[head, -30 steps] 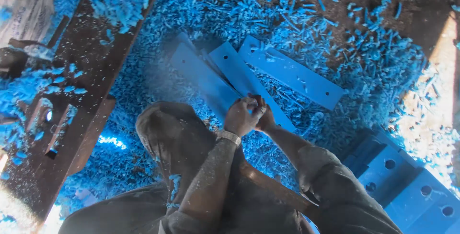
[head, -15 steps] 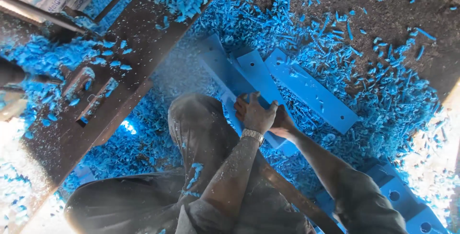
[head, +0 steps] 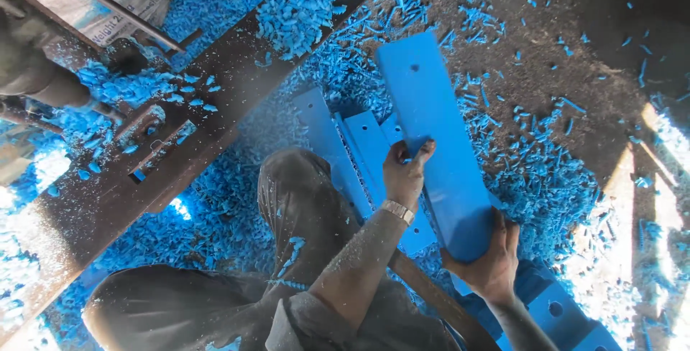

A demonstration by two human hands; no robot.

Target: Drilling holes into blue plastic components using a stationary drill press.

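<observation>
Blue shavings point(head: 302, 6) cover the dirt floor, above which the left hand point(head: 406, 171) pinches the side edge and the right hand point(head: 489, 265) cups the near end of a lifted blue plate point(head: 431, 128), with more blue plates point(head: 352, 157) stacked beneath, untouched.

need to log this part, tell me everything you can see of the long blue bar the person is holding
The blue bar is a long, flat, rectangular piece, plastic by its look, plain bright blue with one small round hole near its far end. It is lifted above the other blue plates and the shavings, pointing away from the person. The left hand grips its left edge midway; the right hand holds its near end.
</observation>
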